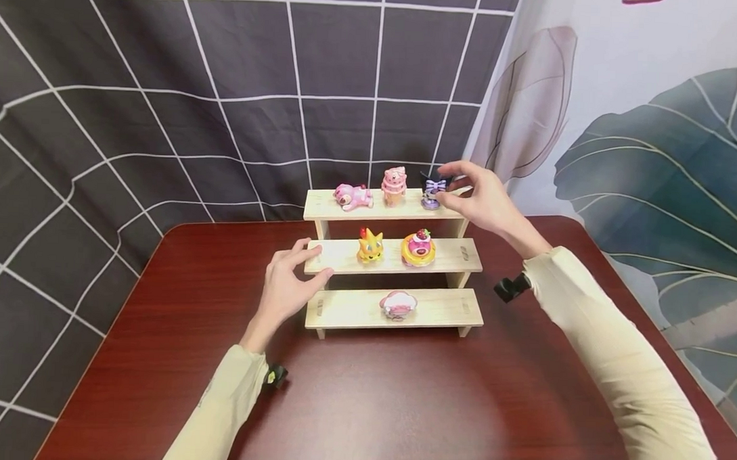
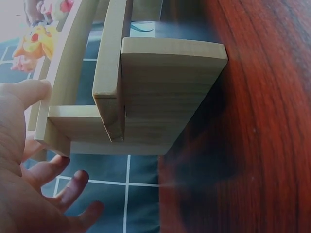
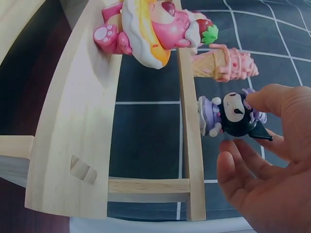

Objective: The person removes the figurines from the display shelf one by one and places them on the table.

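A small black-and-purple figurine (image 3: 234,114) with a bow is at the right end of the top step of a three-step wooden display stand (image 1: 398,258). My right hand (image 1: 487,199) pinches it by the head, thumb on the bow and fingers behind; its base is at the step. At the middle step's left end, my left hand (image 1: 286,286) grips the board between thumb and forefinger, while the other fingers (image 2: 73,191) spread loosely beside it. On the top step, a pink ice-cream-cone figurine (image 1: 394,185) stands beside the black one, and a pink lying bear figurine (image 1: 354,197) is farther left.
The middle step bears a yellow spiky figurine (image 1: 370,246) and a pink figurine in a yellow ring (image 1: 418,249). A pink-and-white figurine (image 1: 398,305) sits on the bottom step. Behind the reddish-brown table (image 1: 393,407) hangs a dark grid-patterned cloth (image 1: 240,63).
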Demonstrator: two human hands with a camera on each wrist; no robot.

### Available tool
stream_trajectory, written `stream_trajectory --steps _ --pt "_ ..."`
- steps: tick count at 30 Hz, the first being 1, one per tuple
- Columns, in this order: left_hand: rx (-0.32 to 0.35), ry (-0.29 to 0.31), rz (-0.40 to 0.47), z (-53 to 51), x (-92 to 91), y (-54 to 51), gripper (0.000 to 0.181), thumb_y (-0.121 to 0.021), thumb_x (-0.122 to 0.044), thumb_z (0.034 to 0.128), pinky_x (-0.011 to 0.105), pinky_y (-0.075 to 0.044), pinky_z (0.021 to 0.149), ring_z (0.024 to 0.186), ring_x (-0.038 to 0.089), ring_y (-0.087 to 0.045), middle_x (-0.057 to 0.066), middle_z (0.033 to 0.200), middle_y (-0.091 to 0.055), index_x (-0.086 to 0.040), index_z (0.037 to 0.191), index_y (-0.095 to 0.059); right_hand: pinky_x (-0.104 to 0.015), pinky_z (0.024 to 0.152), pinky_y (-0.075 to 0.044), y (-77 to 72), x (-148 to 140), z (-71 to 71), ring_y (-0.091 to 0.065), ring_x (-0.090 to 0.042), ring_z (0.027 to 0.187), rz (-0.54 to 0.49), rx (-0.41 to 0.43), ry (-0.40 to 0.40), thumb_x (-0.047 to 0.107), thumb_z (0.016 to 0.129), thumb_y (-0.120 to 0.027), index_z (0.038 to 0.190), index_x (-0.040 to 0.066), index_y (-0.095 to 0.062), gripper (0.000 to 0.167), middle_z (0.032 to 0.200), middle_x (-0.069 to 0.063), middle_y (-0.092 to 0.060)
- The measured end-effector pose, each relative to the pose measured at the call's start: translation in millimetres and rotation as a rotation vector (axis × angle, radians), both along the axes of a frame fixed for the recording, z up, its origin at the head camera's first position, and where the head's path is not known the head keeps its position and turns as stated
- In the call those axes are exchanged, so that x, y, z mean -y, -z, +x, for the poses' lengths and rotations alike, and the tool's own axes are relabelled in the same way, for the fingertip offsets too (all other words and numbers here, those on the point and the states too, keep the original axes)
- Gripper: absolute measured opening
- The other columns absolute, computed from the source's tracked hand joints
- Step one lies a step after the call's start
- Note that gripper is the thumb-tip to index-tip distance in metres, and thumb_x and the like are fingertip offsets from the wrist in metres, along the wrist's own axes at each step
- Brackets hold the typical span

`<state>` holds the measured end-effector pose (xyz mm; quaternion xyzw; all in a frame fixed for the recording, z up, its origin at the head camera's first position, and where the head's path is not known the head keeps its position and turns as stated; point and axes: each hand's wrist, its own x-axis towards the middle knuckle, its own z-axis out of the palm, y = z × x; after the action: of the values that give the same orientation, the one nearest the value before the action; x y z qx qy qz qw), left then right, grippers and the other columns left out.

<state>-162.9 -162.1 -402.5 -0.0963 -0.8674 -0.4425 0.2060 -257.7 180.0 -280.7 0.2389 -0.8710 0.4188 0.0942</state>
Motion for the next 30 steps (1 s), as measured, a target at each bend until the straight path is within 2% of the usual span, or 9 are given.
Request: stream_trajectory --steps 9,18,30 --pt "0.017 -0.001 -0.005 -3.1 0.0 -0.9 0.048 -0.086 -0.026 0.0785 0.049 -0.040 0.085 0.108 0.033 -0.054 0.013 0.137 -0.060 -0.008 0.122 -0.074 -0.018 0.066 -0.045 2.2 -0.8 -6.1 -0.063 -0.025 0.087 0.028 -0.003 -0.027 0.005 0.088 -0.073 0.123 0.000 -0.064 0.036 0.106 -0.019 -0.067" --pt "0.054 0.006 -0.026 -2.4 1.8 -3.6 0.048 -0.085 -0.028 0.0799 0.048 -0.039 0.085 0.106 0.033 -0.052 0.013 0.138 -0.059 -0.009 0.122 -0.073 -0.019 0.064 -0.044 4.3 -0.5 -12.2 -0.063 -0.019 0.081 0.041 0.008 -0.043 0.006 0.088 -0.073 0.122 0.000 -0.065 0.035 0.102 -0.018 -0.067" --pt "0.087 0.002 -0.039 -1.3 2.3 -7.5 0.049 -0.084 -0.030 0.0802 0.046 -0.038 0.084 0.104 0.031 -0.051 0.010 0.140 -0.059 -0.009 0.123 -0.073 -0.021 0.063 -0.045 3.6 1.6 -10.2 -0.063 -0.015 0.079 0.015 0.020 -0.025 0.005 0.087 -0.075 0.120 0.001 -0.066 0.035 0.099 -0.015 -0.068"
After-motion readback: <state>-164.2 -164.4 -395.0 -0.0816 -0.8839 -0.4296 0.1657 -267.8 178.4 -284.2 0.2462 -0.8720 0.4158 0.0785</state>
